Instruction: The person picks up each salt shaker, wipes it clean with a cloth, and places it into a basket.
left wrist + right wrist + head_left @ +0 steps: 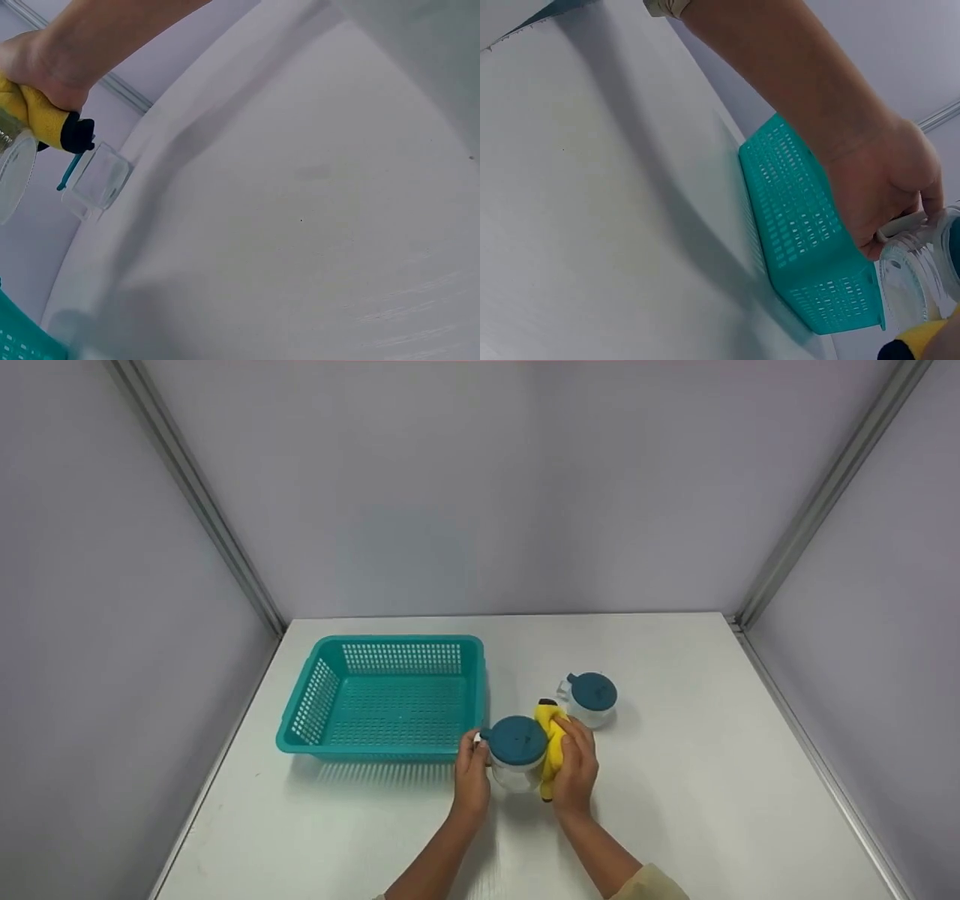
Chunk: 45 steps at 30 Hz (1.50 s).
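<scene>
A clear glass jar with a blue lid [517,741] is held above the table by its handle in my left hand [472,780]. My right hand [576,769] grips a yellow cloth [553,750] with dark ends and presses it to the jar's right side. In the right wrist view the left hand's fingers curl round the handle, and the jar's glass body [913,281] is tilted. Behind the right hand, a second glass jar with a blue lid [594,692] stands on the table, its handle facing left.
A teal plastic basket [397,754] with perforated walls stands to the left, close to the left hand. The white table [360,832] is bounded by grey panels [450,495] at the back and on both sides, with metal frame strips [202,502] at the corners.
</scene>
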Each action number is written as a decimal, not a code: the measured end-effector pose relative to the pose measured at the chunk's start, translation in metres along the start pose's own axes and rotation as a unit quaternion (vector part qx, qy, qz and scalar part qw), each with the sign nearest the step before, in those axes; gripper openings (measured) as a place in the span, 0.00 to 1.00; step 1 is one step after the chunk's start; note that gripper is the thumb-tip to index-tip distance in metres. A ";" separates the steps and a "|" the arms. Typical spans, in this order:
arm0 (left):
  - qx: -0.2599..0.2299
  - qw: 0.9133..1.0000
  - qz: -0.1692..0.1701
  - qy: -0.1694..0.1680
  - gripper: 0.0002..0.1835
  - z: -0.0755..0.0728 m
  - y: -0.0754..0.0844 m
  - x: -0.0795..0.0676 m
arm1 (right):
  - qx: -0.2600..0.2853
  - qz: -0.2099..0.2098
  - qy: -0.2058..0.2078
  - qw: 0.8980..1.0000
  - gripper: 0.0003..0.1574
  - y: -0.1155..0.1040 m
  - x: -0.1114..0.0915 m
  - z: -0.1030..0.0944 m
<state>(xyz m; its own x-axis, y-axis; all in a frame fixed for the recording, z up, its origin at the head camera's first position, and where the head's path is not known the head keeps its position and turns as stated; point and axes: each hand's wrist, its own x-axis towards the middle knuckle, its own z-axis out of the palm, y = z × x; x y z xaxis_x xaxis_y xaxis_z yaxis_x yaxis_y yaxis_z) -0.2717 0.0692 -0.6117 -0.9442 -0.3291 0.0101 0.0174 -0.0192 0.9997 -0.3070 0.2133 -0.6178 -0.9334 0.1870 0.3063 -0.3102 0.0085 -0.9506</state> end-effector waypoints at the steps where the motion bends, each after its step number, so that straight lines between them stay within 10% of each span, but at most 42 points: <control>1: 0.008 1.000 -0.003 0.006 0.16 0.001 0.000 0.000 | 0.000 -0.002 0.000 1.000 0.22 0.000 0.000 0.001; 34: 0.066 0.998 -0.021 -0.005 0.18 0.010 0.013 0.011 | 0.020 0.148 -0.073 0.986 0.25 0.002 0.020 -0.007; 45: 0.051 0.997 -0.052 -0.013 0.21 0.010 0.014 0.010 | -0.068 -0.034 -0.063 0.995 0.19 0.013 0.017 -0.014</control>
<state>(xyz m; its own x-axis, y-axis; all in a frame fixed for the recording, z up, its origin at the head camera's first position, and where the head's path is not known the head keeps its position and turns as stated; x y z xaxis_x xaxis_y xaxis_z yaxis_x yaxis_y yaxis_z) -0.2840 0.0748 -0.5969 -0.9473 -0.3063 -0.0940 -0.1131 0.0453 0.9925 -0.3249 0.2301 -0.6258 -0.9286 0.0578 0.3666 -0.3549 0.1507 -0.9227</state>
